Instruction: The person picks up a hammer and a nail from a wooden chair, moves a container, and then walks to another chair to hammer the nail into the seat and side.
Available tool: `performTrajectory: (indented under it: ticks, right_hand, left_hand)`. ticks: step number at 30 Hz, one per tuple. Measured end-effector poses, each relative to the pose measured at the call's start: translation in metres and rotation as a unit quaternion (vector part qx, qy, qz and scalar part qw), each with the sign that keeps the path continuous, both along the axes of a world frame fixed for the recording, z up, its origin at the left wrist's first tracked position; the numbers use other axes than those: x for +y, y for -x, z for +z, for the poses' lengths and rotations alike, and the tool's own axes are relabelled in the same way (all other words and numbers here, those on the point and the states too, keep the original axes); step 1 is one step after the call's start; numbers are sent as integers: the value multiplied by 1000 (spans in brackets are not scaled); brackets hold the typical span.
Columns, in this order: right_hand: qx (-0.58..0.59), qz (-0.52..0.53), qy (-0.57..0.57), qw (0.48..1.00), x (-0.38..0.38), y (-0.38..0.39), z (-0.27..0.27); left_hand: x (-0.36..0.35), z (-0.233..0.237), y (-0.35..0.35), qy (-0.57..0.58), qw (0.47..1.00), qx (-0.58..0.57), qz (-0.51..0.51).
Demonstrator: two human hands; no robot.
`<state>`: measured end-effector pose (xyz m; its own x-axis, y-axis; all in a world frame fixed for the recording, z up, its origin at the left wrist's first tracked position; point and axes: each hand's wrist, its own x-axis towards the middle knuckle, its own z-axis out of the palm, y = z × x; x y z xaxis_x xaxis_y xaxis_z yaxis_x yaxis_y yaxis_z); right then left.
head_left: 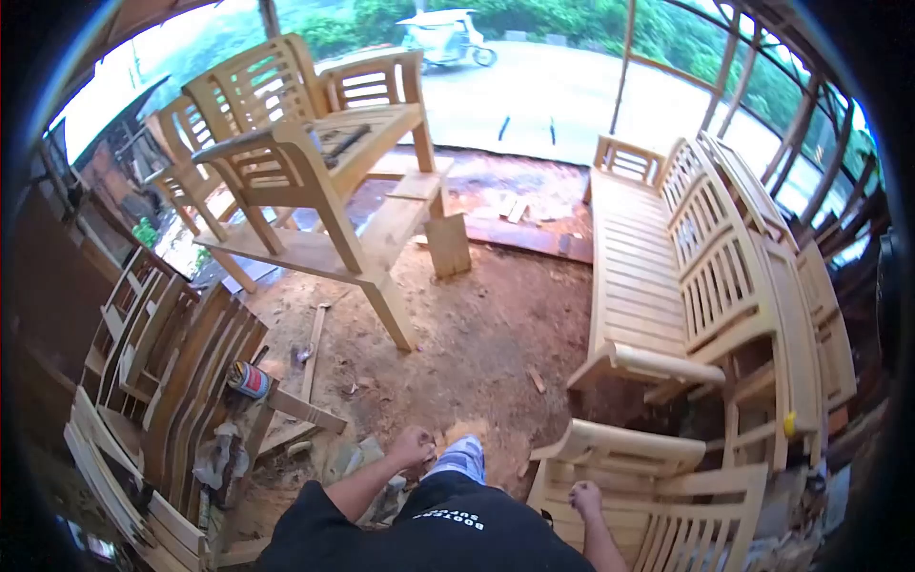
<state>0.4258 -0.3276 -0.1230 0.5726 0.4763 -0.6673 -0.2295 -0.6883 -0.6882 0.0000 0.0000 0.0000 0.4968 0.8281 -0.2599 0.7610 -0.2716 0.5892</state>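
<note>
My left hand (414, 448) is held low in front of me by my knee, its fingers curled in; I cannot tell what, if anything, is inside them. My right hand (585, 498) is closed in a loose fist with nothing showing from it. It overlaps an unfinished wooden chair (610, 448) with a curved armrest and slats, lying close on my right. Beyond it stands a long slatted wooden bench (637, 253). To the left of my left hand, a labelled can (250, 379) sits among wood pieces.
A wooden armchair (334, 195) stands raised on a wooden bench (381, 234) ahead on the left, with dark tools on its seat. Boards and curved slats (181, 372) lean along the left. Offcuts lie on the dirt floor (467, 324). A covered tricycle (446, 38) is on the road outside.
</note>
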Motion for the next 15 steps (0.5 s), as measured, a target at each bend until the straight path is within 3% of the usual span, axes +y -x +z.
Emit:
performTrajectory:
  ticks: [3,5,9,13,14,15]
  right_hand:
    - [-24,59,-17,998,30,14,28]
    - [-29,103,-32,994,72,7,12]
    - [-2,107,-46,993,176,-21,35]
    - [-99,157,-54,981,290,-68,19]
    - [-50,114,-61,990,316,-77,27]
    - [-121,170,-29,978,359,-89,35]
  left_hand:
    - [12,-2,-12,20,999,1,43]
    - [40,-10,-23,4,998,3,60]
    - [108,-29,-56,22,997,5,73]
    - [194,-43,-88,26,997,-47,47]
    - [217,-48,-96,10,996,-81,45]
    - [250,-67,-104,18,996,-75,51]
